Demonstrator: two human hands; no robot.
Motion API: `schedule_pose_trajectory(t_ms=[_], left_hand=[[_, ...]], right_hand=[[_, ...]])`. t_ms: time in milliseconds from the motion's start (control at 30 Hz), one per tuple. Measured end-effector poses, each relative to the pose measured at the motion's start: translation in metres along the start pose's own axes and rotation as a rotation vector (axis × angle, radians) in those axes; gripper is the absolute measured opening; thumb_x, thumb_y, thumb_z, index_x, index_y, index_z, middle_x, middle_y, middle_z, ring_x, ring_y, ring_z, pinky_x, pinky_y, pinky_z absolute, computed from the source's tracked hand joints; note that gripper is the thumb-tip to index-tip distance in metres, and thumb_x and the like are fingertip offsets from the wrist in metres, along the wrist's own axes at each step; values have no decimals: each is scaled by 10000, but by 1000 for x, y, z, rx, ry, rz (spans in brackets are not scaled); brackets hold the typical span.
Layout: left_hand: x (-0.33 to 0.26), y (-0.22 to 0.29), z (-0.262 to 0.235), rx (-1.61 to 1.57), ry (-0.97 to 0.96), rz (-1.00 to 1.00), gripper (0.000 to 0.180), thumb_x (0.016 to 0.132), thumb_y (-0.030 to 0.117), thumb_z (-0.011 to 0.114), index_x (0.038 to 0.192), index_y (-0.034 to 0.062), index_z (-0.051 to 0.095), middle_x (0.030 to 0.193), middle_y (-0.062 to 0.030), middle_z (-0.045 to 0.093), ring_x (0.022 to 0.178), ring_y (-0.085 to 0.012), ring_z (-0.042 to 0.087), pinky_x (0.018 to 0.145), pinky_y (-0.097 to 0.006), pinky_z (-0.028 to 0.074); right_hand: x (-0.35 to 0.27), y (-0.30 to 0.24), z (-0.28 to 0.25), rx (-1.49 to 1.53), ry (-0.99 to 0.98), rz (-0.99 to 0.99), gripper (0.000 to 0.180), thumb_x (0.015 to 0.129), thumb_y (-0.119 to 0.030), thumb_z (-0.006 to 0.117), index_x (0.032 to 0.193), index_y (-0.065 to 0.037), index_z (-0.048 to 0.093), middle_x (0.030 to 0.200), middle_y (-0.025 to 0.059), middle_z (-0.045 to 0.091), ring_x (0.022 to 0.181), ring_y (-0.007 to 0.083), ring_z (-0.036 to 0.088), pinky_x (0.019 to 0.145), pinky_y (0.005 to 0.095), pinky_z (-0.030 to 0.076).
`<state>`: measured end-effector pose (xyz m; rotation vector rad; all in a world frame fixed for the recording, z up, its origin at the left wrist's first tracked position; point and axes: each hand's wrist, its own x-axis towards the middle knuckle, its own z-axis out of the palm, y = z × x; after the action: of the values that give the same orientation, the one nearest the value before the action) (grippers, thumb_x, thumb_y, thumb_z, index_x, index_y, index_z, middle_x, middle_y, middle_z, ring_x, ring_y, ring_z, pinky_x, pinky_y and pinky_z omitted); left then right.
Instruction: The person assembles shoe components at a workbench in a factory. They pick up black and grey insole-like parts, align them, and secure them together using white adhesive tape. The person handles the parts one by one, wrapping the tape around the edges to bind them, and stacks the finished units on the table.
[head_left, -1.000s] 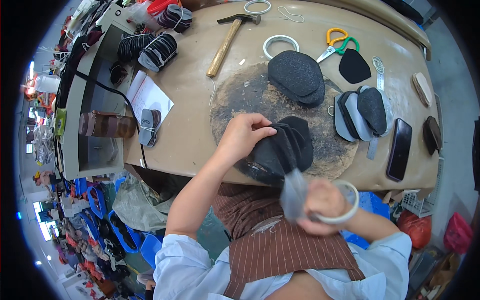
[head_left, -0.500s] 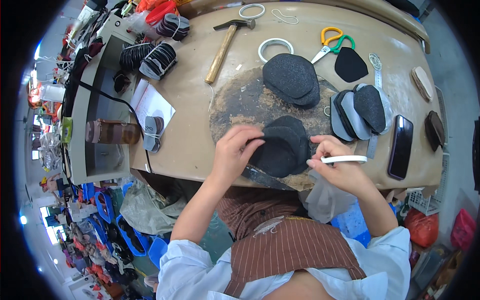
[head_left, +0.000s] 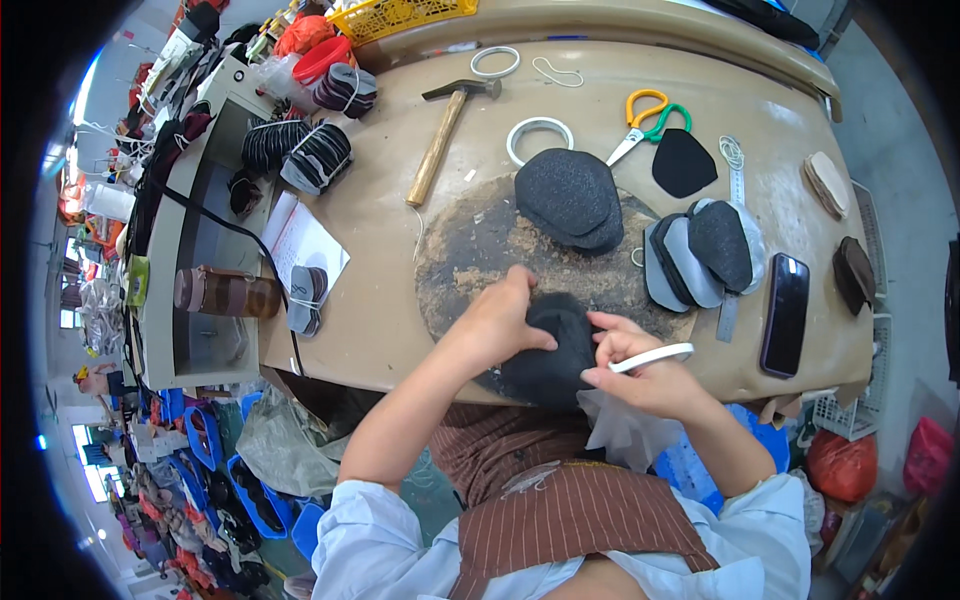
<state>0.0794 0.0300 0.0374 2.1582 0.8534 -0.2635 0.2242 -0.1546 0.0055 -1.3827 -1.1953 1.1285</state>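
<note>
My left hand (head_left: 492,325) is at a dark, rounded fabric piece (head_left: 560,335) near the table's front edge. Its thumb lies on the piece and its fingers bend round the upper left edge, partly hidden. From the right, my right hand (head_left: 645,372) pinches the piece's right edge with its fingertips. A narrow white ring, like a tape roll seen edge-on (head_left: 660,356), is hooked in that same hand. Beyond them, a stack of dark grey rounded pieces (head_left: 565,195) rests on a worn round board (head_left: 470,235). Grey and black pieces (head_left: 690,260) fan out to its right.
A hammer (head_left: 440,150), a white tape roll (head_left: 540,121) and scissors (head_left: 640,125) lie farther back. To the right are a ruler (head_left: 727,318) and a phone (head_left: 785,315). A bottle (head_left: 225,292) and tied bundles (head_left: 317,152) stand left. Clear plastic (head_left: 625,430) hangs below my right hand.
Both hands have moved nearer to my body with the dark piece, and closer together. My left thumb has come down onto the piece. The view has shifted slightly.
</note>
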Motion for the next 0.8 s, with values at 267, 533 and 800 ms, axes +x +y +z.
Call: schedule_pose_trajectory(t_ms=[267, 533, 800], left_hand=[[-35, -9, 33, -335, 221, 307, 300, 754, 108, 765, 988, -6, 615, 906, -112, 618, 853, -221, 620, 753, -320, 489], [68, 34, -69, -780, 4, 296, 487, 781, 231, 773, 1138, -36, 578, 1012, -109, 658, 912, -186, 639, 832, -304, 514], [132, 38, -71, -41, 52, -86, 977, 589, 477, 867, 1243, -130, 470, 1163, -257, 587, 1096, -322, 586, 936, -374, 465]], right_hand=[[-16, -4, -5, 113, 30, -15, 199, 804, -167, 713, 748, -81, 542, 1264, 234, 522, 1266, 336, 456, 983, 416, 391], [-81, 14, -38, 328, 302, 124, 186, 811, -84, 680, 743, -72, 508, 1216, 168, 561, 1082, 209, 540, 940, 351, 413], [-106, 26, -34, -374, 751, -36, 188, 724, -54, 705, 722, -19, 521, 938, 174, 645, 799, 277, 641, 704, 358, 496]])
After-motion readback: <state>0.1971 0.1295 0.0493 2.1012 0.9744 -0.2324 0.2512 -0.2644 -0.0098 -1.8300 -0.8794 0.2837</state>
